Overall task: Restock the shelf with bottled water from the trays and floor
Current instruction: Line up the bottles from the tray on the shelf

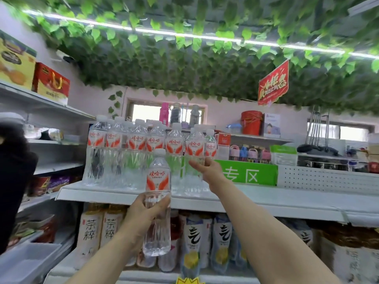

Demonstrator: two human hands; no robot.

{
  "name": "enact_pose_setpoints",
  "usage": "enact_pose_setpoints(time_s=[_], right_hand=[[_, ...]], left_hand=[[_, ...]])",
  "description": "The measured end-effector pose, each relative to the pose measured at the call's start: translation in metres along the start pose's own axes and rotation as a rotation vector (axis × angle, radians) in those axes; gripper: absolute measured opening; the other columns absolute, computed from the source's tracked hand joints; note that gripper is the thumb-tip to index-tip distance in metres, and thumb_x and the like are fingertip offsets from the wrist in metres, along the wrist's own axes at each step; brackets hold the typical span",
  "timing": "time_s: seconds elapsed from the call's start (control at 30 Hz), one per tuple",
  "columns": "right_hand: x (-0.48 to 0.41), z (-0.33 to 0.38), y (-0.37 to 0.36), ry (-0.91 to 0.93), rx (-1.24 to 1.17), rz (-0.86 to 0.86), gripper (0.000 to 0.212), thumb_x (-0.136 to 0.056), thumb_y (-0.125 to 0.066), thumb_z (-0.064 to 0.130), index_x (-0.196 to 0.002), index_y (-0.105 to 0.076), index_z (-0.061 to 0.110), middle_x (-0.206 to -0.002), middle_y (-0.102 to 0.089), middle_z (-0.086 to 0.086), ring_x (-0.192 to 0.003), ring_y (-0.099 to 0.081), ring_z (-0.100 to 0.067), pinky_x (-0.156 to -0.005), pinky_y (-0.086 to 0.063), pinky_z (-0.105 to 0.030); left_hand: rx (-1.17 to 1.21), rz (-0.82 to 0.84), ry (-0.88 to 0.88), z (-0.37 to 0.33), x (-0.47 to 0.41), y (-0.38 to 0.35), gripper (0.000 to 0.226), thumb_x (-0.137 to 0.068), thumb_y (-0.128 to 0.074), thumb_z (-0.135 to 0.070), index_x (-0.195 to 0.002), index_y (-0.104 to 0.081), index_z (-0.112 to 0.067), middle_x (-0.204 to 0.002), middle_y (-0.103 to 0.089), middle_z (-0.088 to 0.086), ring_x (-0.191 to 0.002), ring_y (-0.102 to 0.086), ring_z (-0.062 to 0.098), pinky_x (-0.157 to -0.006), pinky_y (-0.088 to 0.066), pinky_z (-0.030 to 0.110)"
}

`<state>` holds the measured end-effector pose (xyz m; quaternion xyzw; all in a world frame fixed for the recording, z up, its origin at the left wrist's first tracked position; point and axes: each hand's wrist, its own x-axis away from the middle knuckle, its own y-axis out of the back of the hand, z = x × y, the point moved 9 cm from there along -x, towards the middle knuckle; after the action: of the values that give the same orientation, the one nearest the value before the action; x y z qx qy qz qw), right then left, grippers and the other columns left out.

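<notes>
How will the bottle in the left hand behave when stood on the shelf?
The bottle looks full: probably heavy for its size, fairly stiff. Tall and narrow, it may tip if nudged, like the row bottle the right hand grips. Smooth plastic might slip in the left hand.

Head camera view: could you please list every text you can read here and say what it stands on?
"娃哈哈": red-and-white label on the clear plastic water bottle in the left hand, and on the shelf bottles.
"专区": green signboard.
"茶粹": cream tea bottles.
Red hanging sign and the red box: too blurred to read.
</notes>
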<state>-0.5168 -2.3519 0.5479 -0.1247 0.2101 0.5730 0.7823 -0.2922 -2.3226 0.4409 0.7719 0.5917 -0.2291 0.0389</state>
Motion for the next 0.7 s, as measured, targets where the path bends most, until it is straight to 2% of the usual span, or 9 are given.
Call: enact_pose_setpoints(time_s=[0.13,0.2,0.23,0.3,0.4,0.47,0.53,0.6,0.7], right_hand=[[-0.017,-0.012,0.0,0.026,0.056,-0.024,0.098,-0.065,-0.092,0.045,-0.148,-0.049,0.014,-0.136,-0.064,-0.004,-0.127,-0.058,-0.026,-0.114,-0.041,-0.05],[-0.02,-0.015,0.002,0.026,0.11,-0.042,0.107,-0.057,-0.093,0.055,-0.146,-0.049,0.017,-0.133,-0.065,-0.006,-0.124,-0.06,-0.027,-0.11,-0.046,-0.049],[-0.021,-0.018,0.005,0.021,0.135,-0.058,0.105,-0.056,-0.094,0.055,-0.143,-0.05,0.017,-0.128,-0.066,-0.006,-0.118,-0.063,-0.026,-0.105,-0.05,-0.046],[-0.025,-0.029,0.012,-0.013,0.184,-0.065,0.086,-0.063,-0.094,0.047,-0.131,-0.054,0.013,-0.117,-0.069,-0.004,-0.106,-0.066,-0.02,-0.096,-0.054,-0.039],[-0.025,-0.054,0.017,-0.116,0.331,-0.02,0.083,-0.057,-0.092,0.059,-0.122,-0.062,0.015,-0.117,-0.069,-0.001,-0.102,-0.067,-0.019,-0.085,-0.059,-0.036],[-0.028,-0.062,0.02,-0.126,0.331,-0.019,0.079,-0.063,-0.092,0.055,-0.123,-0.063,0.012,-0.117,-0.068,-0.004,-0.102,-0.067,-0.021,-0.077,-0.059,-0.033],[-0.031,-0.062,0.02,-0.109,0.351,-0.047,0.092,-0.056,-0.091,0.061,-0.124,-0.066,0.005,-0.118,-0.07,-0.016,-0.103,-0.068,-0.031,-0.088,-0.06,-0.044],[-0.032,-0.059,0.017,-0.068,0.377,-0.061,0.105,-0.046,-0.086,0.069,-0.119,-0.065,-0.003,-0.114,-0.069,-0.023,-0.104,-0.067,-0.039,-0.097,-0.054,-0.054],[-0.032,-0.061,0.014,-0.076,0.392,-0.088,0.085,-0.06,-0.091,0.058,-0.11,-0.064,-0.005,-0.092,-0.067,-0.013,-0.088,-0.066,-0.026,-0.094,-0.055,-0.056]], left_hand=[[0.004,-0.001,-0.001,0.0,-0.005,-0.003,0.051,-0.069,-0.081,-0.035,-0.114,-0.063,-0.017,-0.092,-0.077,0.004,-0.088,-0.072,0.027,-0.072,-0.053,0.036],[-0.003,-0.009,-0.005,0.001,-0.008,-0.001,0.053,-0.067,-0.081,-0.037,-0.113,-0.064,-0.017,-0.092,-0.077,0.004,-0.088,-0.072,0.027,-0.072,-0.053,0.035],[-0.013,-0.011,-0.006,0.001,-0.009,-0.001,0.054,-0.066,-0.081,-0.037,-0.113,-0.064,-0.016,-0.093,-0.077,0.004,-0.088,-0.072,0.028,-0.073,-0.053,0.035],[-0.025,-0.006,-0.012,0.0,-0.012,-0.002,0.055,-0.066,-0.08,-0.038,-0.114,-0.064,-0.016,-0.093,-0.077,0.004,-0.087,-0.072,0.027,-0.072,-0.052,0.033],[-0.031,-0.005,-0.023,-0.002,-0.016,-0.004,0.057,-0.064,-0.08,-0.038,-0.113,-0.063,-0.015,-0.089,-0.074,0.002,-0.078,-0.07,0.019,-0.066,-0.051,0.028],[-0.032,0.0,-0.02,-0.003,-0.019,-0.007,0.058,-0.063,-0.08,-0.038,-0.113,-0.063,-0.014,-0.089,-0.072,0.001,-0.075,-0.069,0.015,-0.063,-0.051,0.026],[-0.038,-0.004,-0.017,-0.002,-0.023,-0.008,0.063,-0.06,-0.08,-0.041,-0.115,-0.062,-0.015,-0.096,-0.073,0.002,-0.086,-0.07,0.019,-0.068,-0.053,0.029],[-0.049,-0.011,-0.017,-0.001,-0.025,-0.009,0.068,-0.057,-0.081,-0.046,-0.116,-0.062,-0.018,-0.104,-0.073,0.003,-0.096,-0.069,0.022,-0.074,-0.052,0.032],[-0.057,-0.01,-0.019,-0.001,-0.026,-0.01,0.067,-0.059,-0.081,-0.046,-0.117,-0.061,-0.019,-0.108,-0.073,0.003,-0.1,-0.069,0.021,-0.075,-0.052,0.031]])
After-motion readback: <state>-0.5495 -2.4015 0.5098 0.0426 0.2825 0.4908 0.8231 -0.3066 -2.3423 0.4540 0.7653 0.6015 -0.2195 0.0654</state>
